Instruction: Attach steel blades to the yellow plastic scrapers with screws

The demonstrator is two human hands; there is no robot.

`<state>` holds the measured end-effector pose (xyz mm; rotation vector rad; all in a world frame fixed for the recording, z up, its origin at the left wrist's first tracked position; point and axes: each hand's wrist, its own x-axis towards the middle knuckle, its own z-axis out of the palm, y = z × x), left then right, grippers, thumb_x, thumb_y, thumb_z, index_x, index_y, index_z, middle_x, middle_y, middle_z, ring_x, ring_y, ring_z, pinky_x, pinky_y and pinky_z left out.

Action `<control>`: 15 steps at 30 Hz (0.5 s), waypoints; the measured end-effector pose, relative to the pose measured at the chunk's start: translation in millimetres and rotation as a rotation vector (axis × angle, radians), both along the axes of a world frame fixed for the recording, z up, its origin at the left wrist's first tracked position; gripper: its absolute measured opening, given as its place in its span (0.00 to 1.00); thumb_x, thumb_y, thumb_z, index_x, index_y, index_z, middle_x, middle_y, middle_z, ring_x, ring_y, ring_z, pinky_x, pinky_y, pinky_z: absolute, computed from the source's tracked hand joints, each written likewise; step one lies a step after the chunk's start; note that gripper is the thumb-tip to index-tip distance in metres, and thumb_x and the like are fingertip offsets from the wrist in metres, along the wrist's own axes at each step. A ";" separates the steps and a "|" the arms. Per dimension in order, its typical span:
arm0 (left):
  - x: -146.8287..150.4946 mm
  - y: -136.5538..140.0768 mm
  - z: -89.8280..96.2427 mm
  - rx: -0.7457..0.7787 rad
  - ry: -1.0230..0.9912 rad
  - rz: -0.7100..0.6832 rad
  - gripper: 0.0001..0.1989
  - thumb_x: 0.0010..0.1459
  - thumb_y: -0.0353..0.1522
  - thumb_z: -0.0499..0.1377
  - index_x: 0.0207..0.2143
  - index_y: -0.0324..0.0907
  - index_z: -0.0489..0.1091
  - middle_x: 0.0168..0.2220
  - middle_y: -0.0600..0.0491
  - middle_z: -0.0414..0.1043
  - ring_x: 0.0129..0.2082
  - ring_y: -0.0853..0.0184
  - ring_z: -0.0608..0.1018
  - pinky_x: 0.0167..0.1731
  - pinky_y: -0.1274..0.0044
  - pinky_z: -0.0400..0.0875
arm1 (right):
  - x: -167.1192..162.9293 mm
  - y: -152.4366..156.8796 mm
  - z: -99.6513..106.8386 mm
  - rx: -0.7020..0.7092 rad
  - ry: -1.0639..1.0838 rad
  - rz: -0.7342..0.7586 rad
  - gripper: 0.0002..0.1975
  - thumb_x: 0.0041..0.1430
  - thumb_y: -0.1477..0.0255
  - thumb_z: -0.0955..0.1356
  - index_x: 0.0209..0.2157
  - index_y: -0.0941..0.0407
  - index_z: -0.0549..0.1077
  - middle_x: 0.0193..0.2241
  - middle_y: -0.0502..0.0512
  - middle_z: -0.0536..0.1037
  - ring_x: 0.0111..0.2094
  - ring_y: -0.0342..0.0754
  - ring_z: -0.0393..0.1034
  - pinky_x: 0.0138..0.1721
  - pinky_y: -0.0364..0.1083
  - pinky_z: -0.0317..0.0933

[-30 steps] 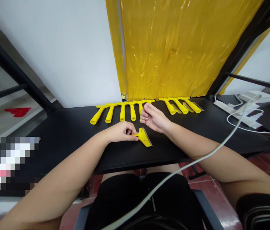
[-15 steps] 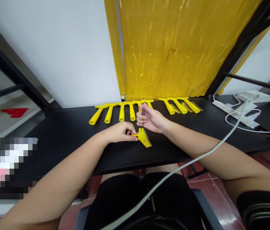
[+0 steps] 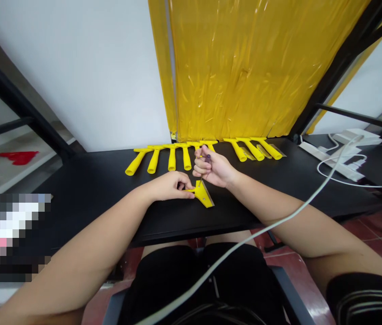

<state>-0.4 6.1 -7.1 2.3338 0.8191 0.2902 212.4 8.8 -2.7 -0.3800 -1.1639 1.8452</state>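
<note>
A yellow scraper (image 3: 204, 197) with a metal blade along its right edge lies over the black table. My left hand (image 3: 172, 186) is closed on its handle, which the fingers mostly hide. Above the scraper head, my right hand (image 3: 214, 167) grips a screwdriver (image 3: 207, 159) with a dark purple handle. Its thin shaft slants down to the upper screw on the scraper head; whether the tip sits in the screw I cannot tell. A second screw shows lower on the head.
Several yellow scraper handles (image 3: 172, 159) lie in a row at the back of the black table (image 3: 86, 194). More scrapers (image 3: 255, 150) with blades lie back right. White power strips (image 3: 333, 160) stand at right. A white cable (image 3: 262, 232) crosses before my right forearm.
The screwdriver's handle has tilted to the right, and my right hand has turned slightly with it. My left hand and the scraper stay nearly in place.
</note>
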 end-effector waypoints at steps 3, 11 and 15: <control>-0.3 0.9 -1.2 0.021 0.003 0.001 0.19 0.56 0.47 0.68 0.33 0.38 0.79 0.31 0.53 0.73 0.27 0.72 0.69 0.28 0.78 0.62 | -5.5 -7.4 -1.3 -0.006 0.066 -0.065 0.18 0.66 0.52 0.69 0.35 0.51 0.63 0.18 0.38 0.54 0.18 0.39 0.44 0.26 0.41 0.57; -1.0 2.2 -1.6 0.010 0.008 0.002 0.19 0.56 0.47 0.68 0.34 0.38 0.79 0.31 0.53 0.73 0.27 0.72 0.69 0.28 0.78 0.62 | -6.6 -2.5 -0.2 0.072 -0.018 -0.158 0.21 0.65 0.54 0.71 0.29 0.53 0.63 0.29 0.48 0.66 0.30 0.44 0.63 0.34 0.45 0.66; -0.7 1.8 -1.0 0.013 0.006 0.000 0.19 0.56 0.47 0.68 0.33 0.38 0.78 0.30 0.53 0.73 0.27 0.72 0.69 0.28 0.78 0.62 | -7.6 -6.0 -0.7 0.059 -0.019 -0.097 0.21 0.66 0.48 0.68 0.34 0.52 0.66 0.19 0.41 0.53 0.20 0.41 0.47 0.29 0.45 0.60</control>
